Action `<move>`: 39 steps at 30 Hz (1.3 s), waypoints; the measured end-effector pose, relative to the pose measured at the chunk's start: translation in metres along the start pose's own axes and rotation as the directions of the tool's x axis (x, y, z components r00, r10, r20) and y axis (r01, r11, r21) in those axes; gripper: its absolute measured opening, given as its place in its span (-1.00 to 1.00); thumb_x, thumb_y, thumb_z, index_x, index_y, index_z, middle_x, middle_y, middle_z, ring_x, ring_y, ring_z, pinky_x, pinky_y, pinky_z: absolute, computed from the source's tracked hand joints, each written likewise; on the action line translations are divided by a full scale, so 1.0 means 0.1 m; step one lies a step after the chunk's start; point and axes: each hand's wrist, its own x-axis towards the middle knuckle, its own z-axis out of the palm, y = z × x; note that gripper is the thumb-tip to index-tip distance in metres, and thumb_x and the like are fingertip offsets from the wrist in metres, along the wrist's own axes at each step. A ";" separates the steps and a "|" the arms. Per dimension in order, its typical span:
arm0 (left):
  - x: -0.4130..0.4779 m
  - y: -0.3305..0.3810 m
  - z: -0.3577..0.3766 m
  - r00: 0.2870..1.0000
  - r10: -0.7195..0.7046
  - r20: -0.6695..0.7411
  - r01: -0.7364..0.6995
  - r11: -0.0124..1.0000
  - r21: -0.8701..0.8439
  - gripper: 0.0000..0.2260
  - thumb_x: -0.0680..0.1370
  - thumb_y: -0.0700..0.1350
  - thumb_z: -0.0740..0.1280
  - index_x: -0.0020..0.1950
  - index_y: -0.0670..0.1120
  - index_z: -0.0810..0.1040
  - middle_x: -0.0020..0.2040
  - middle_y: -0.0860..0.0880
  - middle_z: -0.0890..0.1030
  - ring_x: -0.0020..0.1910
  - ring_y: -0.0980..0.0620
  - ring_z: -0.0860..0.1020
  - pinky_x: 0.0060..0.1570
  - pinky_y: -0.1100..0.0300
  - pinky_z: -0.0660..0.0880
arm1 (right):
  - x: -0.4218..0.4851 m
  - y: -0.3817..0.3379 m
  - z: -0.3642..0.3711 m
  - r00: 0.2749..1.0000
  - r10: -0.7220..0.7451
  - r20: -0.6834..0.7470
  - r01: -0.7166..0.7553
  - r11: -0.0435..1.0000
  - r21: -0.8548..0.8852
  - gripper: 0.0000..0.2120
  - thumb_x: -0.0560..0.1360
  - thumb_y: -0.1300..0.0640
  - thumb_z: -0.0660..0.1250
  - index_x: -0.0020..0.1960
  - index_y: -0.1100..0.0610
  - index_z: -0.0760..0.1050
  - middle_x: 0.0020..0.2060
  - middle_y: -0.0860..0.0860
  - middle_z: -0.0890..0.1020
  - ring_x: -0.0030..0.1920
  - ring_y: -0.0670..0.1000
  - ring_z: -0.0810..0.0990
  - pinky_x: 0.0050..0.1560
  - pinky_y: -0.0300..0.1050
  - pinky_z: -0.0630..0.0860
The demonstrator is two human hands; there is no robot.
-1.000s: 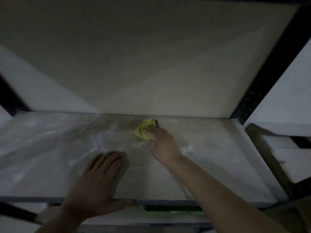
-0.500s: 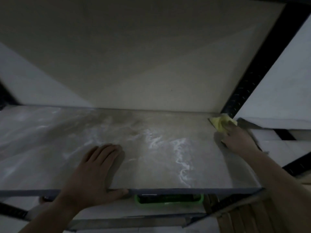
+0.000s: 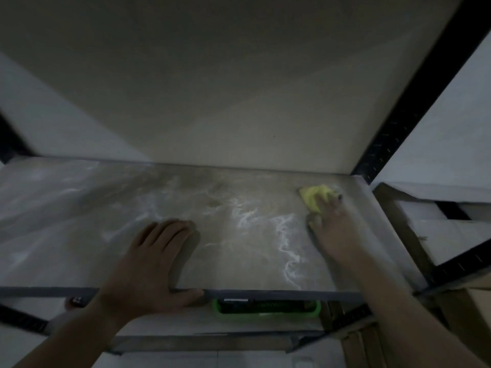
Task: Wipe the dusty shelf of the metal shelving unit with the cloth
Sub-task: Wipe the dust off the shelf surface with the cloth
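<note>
The dusty shelf (image 3: 239, 261) is a pale grey board streaked with white dust lines in its middle. A small yellow cloth (image 3: 314, 196) lies bunched near the shelf's back right corner. My right hand (image 3: 332, 224) presses down on the cloth with its fingers, covering the cloth's near part. My left hand (image 3: 148, 264) lies flat on the front of the shelf, fingers together, thumb hooked along the front edge, holding nothing.
A black perforated upright (image 3: 414, 107) rises at the back right corner, and another dark upright (image 3: 10, 139) stands at the far left. A green-rimmed object (image 3: 265, 308) sits under the front edge. Cardboard boxes (image 3: 438, 235) are stacked to the right.
My right hand swept the cloth from the shelf's back middle to the back right corner, then drew it slightly left and nearer. My left hand stayed in place.
</note>
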 end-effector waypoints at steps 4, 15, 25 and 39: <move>0.00 -0.01 0.01 1.000 -0.003 0.005 0.003 1.000 0.004 0.01 0.39 0.58 0.24 0.56 -0.16 0.37 0.52 -0.09 0.41 0.50 -0.16 0.38 0.48 -0.15 0.28 | -0.06 -0.85 0.39 0.993 -0.092 -0.073 0.104 0.978 0.182 -0.49 0.52 0.00 0.07 0.42 0.13 0.36 0.43 0.21 0.35 0.43 0.25 0.31 0.38 0.07 0.34; 0.00 -0.01 0.02 1.000 0.007 0.008 -0.007 1.000 0.024 -0.01 0.40 0.56 0.25 0.55 -0.18 0.38 0.52 -0.13 0.41 0.50 -0.18 0.38 0.45 -0.20 0.32 | 0.11 -0.04 -0.44 0.989 0.105 -0.101 -0.044 0.878 0.476 -0.68 0.61 0.17 0.14 0.34 0.05 0.42 0.27 0.08 0.51 0.16 0.06 0.56 0.12 -0.20 0.46; 0.01 0.00 0.01 1.000 0.013 -0.010 -0.013 1.000 0.024 -0.01 0.41 0.57 0.22 0.54 -0.18 0.38 0.51 -0.13 0.42 0.48 -0.18 0.40 0.47 -0.16 0.30 | 0.36 0.46 -0.21 0.985 0.171 0.005 -0.168 0.965 0.202 -0.49 0.58 0.10 -0.15 0.27 0.21 0.49 0.18 0.18 0.56 0.20 0.24 0.49 0.24 0.17 0.33; 0.01 0.01 0.03 0.998 0.045 -0.046 -0.043 0.998 0.043 -0.04 0.43 0.53 0.25 0.56 -0.18 0.38 0.52 -0.13 0.41 0.49 -0.19 0.40 0.45 -0.15 0.31 | 0.18 -1.28 0.18 0.959 -0.247 0.138 0.110 0.774 0.623 -0.59 0.57 0.21 0.17 0.41 0.11 0.41 0.41 0.04 0.43 0.37 0.03 0.43 0.35 -0.19 0.34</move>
